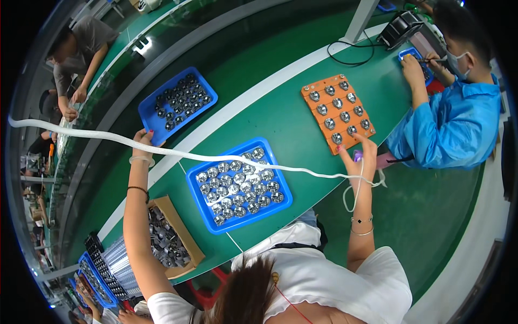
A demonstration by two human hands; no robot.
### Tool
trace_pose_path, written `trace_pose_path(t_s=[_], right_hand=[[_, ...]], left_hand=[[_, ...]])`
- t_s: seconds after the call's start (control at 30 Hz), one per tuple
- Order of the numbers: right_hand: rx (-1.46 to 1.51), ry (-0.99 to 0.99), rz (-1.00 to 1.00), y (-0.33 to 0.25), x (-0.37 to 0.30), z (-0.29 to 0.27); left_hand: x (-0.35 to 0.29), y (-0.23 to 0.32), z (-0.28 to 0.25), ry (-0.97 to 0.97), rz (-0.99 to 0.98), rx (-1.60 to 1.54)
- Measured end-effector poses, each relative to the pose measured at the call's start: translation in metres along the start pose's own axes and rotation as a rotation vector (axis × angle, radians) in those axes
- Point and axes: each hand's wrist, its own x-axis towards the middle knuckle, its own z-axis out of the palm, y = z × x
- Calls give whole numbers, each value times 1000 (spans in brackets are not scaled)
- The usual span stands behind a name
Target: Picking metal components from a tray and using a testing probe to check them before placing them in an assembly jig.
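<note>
My left hand (144, 139) is closed on the near corner of a blue plastic tray (144, 110), which holds many small round metal parts and lies across the white rail. Over at the right, my right hand (362, 150) has its thumb and forefinger spread at the near edge of an orange fixture board (322, 88). Its fingertips touch the board beside a round metal part (352, 130); I see nothing held between them. Rows of similar silver parts sit in the board. Between my hands lies a second blue tray (286, 205), filled with round silver parts.
A white cord (210, 158) crosses above the bench to my right wrist. An open cardboard box (195, 257) of dark metal pieces stands under my left arm. Beyond the board are a black fan-like device (399, 29) and a co-worker in a blue smock (448, 124). More people work across the line.
</note>
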Motion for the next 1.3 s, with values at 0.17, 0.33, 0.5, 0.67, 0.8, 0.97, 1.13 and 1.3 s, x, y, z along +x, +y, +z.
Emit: trace_pose_path(t_s=[0.17,0.33,0.5,0.67,0.8,0.97,1.13,1.3], right_hand=[[-71,-55,52,-12,-4,17],[2,-1,-104,4,-2,20],[-78,-27,-62,2,-4,18],[-136,-56,-52,5,-7,25],[-144,-68,-68,8,-13,20],[-140,-42,-43,1,-13,19],[-165,-21,-117,-3,-7,30],[-171,-113,-206,7,-19,20]], left_hand=[[12,-5,7,34,-24,143],[-22,30,14,148,-77,559],[-58,13,36,-14,852,835],[-151,6,93,-701,894,885],[-178,0,119,-690,891,989],[-163,-5,119,-680,925,1018],[-160,9,110,-689,861,1098],[-148,5,110,-761,926,1116]])
